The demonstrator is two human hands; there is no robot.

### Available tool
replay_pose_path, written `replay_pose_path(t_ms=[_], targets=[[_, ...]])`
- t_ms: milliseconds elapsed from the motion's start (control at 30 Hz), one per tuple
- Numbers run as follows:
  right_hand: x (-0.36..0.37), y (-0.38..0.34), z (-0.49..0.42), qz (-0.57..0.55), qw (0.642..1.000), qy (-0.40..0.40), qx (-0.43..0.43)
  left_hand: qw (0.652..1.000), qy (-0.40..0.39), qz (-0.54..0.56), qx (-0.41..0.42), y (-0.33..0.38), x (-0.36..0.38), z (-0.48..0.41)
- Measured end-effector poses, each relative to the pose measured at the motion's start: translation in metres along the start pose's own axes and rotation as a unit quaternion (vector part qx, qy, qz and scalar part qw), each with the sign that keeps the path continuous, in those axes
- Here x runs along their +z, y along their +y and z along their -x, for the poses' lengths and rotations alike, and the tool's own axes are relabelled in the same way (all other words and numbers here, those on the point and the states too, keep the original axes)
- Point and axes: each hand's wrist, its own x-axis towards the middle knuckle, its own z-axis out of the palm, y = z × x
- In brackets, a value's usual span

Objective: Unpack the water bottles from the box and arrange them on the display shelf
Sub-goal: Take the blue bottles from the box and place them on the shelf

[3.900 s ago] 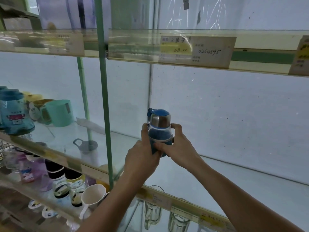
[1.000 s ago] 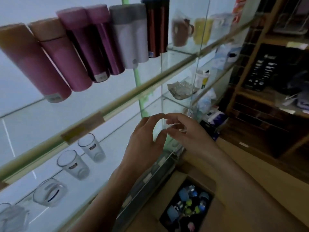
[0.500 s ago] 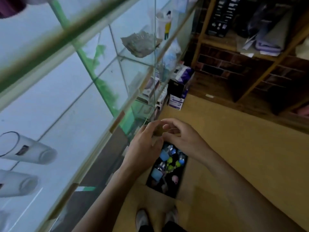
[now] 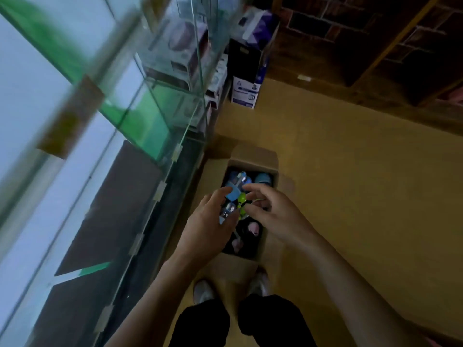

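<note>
An open cardboard box (image 4: 253, 156) sits on the floor below me, next to the glass display shelf (image 4: 160, 101). Inside lie several small water bottles: blue ones (image 4: 263, 178), a green one (image 4: 242, 198) and pink ones (image 4: 253, 227). My left hand (image 4: 209, 226) and my right hand (image 4: 273, 211) hover over the box with fingers spread, close together above the green and blue bottles. Neither hand holds anything. The hands cover part of the box's contents.
The glass shelf unit runs along my left, blurred, with boxed goods (image 4: 185, 48) behind the glass. A dark and white carton (image 4: 248, 78) stands on the tan floor beyond the box. Wooden shelving (image 4: 390, 46) lines the far right. My feet (image 4: 204, 291) stand just behind the box.
My view has swung from the shelf down to the floor. Both empty hands have dropped from shelf height to just above the bottles in the box.
</note>
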Motion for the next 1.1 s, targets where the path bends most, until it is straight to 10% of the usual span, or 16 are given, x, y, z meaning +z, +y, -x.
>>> replay_pose_path(t_ms=[633, 1100], targets=[[0.101, 0.284, -0.194, 0.034, 0.998, -0.052, 0.034, 0.995, -0.065, -0.063, -0.048, -0.252, 0.198, -0.156], [0.151, 0.367, -0.265, -0.008, 0.994, -0.061, 0.089, 0.991, -0.085, -0.104, -0.029, -0.327, 0.263, -0.207]])
